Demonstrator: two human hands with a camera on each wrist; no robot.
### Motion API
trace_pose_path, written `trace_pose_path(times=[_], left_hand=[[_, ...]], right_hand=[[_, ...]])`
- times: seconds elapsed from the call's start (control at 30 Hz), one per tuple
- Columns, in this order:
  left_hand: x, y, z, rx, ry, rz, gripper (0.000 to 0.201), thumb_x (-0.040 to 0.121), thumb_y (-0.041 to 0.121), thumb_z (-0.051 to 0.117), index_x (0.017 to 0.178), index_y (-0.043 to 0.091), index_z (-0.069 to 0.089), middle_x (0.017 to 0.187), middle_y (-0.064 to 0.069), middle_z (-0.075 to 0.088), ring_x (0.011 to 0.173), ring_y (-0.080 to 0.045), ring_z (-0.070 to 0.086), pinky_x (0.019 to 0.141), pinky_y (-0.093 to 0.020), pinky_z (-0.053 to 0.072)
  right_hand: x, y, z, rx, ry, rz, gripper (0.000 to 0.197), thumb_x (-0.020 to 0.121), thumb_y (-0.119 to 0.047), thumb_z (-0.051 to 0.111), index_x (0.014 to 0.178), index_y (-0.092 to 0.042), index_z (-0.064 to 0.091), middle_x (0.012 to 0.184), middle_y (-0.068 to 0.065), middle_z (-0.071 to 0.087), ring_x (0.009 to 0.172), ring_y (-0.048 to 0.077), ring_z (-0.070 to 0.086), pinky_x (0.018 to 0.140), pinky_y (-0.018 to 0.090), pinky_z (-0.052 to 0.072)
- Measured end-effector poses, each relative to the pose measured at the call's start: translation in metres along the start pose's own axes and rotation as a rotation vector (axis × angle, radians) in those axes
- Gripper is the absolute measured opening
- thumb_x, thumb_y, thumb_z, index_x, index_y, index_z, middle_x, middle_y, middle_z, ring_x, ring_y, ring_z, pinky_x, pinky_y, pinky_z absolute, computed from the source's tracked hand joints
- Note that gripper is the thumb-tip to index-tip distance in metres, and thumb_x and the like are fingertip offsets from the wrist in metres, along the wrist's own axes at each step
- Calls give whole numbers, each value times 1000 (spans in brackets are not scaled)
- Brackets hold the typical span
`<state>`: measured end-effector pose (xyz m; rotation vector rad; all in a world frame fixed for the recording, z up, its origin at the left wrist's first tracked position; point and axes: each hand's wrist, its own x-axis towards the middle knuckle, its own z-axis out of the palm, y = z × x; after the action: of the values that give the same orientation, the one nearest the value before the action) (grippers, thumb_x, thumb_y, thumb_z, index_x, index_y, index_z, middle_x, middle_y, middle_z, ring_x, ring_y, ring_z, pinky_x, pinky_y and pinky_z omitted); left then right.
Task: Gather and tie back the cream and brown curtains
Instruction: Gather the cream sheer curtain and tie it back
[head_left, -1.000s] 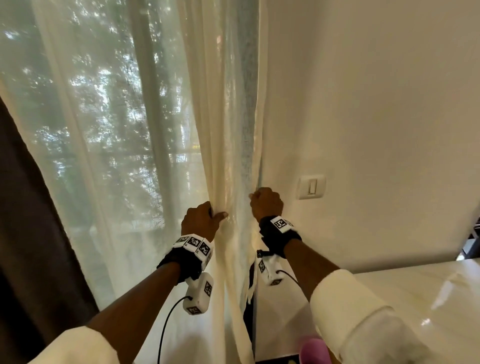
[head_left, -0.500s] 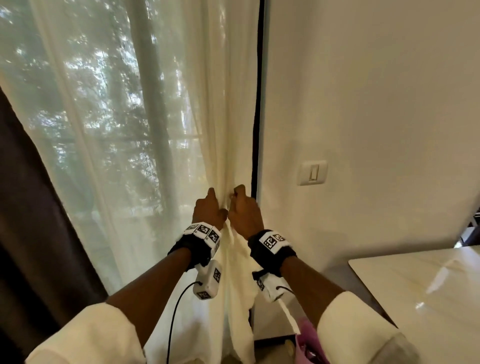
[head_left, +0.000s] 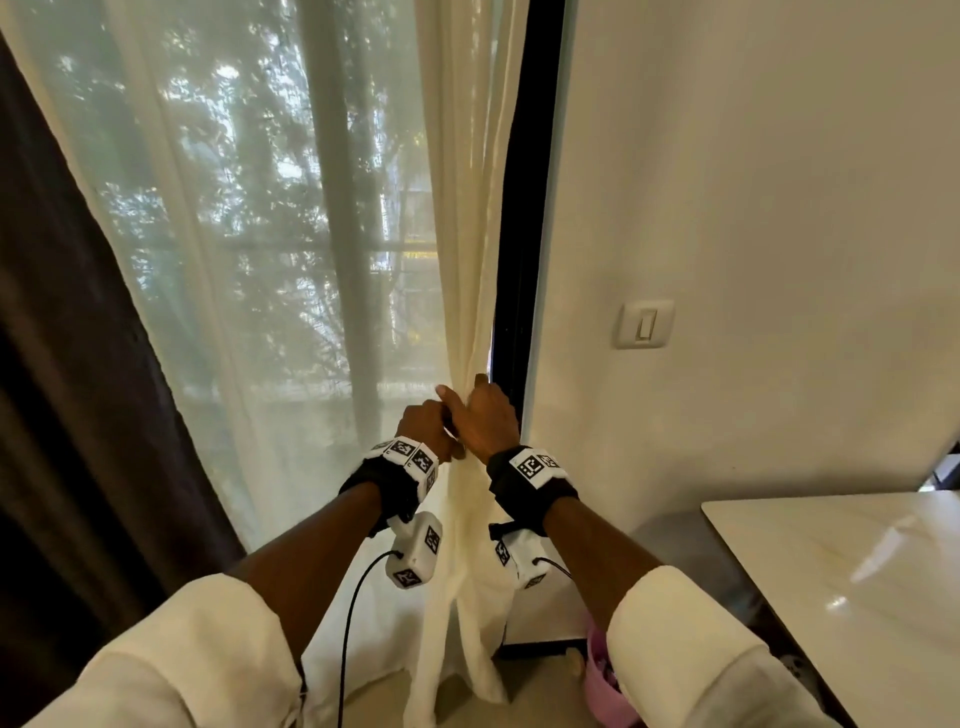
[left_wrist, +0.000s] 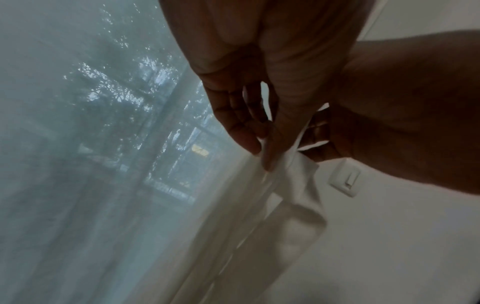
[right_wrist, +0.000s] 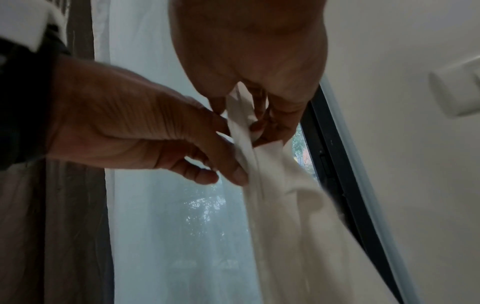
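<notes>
A sheer cream curtain (head_left: 457, 260) hangs over the window, its right edge bunched into folds. A dark brown curtain (head_left: 78, 415) hangs loose at the far left. My left hand (head_left: 428, 428) and right hand (head_left: 491, 421) meet on the bunched edge at waist height, touching each other. In the left wrist view my left hand (left_wrist: 259, 148) pinches a fold of the cream curtain (left_wrist: 293, 195). In the right wrist view my right hand (right_wrist: 262, 121) curls round the cream curtain (right_wrist: 285, 205), just above the left hand (right_wrist: 228, 170). The brown curtain (right_wrist: 64, 226) stays behind my left arm.
A black window frame (head_left: 524, 208) shows just right of the curtain edge. The pale wall beyond carries a light switch (head_left: 644, 325). A glossy white table (head_left: 857, 597) juts in at the lower right. A pink object (head_left: 602, 680) sits on the floor below my right arm.
My right hand has moved left from the wall side and joined my left hand. The cream curtain's edge has come left with it, uncovering the black window frame.
</notes>
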<state>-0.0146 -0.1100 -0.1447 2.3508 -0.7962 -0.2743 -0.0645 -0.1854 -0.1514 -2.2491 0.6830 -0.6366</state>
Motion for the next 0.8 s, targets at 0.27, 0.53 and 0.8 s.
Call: trace_pose_path(times=[0.27,0.53,0.8], left_hand=[[-3,-46,3,40,600,-103,59,77,31,71,128,14,46,146,-11,35,132,-29,37,102,-49,40],[37,-82,-34,-492,568,-374,114,64,48,82,147,5,18,142,-23,45,135,-37,39,110,-50,35],[1,-89,-11,-233,586,4,18,86,16,66,84,-1,72,85,-20,72,81,-32,68,70,-21,39]], right_hand=[[-14,8,18,17,57,4,28,96,-17,42,117,-8,58,110,18,65,101,37,61,87,40,50],[-21,5,34,20,-66,-123,30,100,-22,40,115,-6,61,106,20,69,98,39,63,82,40,51],[-21,-1,47,-123,35,27,54,93,-8,41,145,-5,31,134,18,54,127,35,48,104,45,40]])
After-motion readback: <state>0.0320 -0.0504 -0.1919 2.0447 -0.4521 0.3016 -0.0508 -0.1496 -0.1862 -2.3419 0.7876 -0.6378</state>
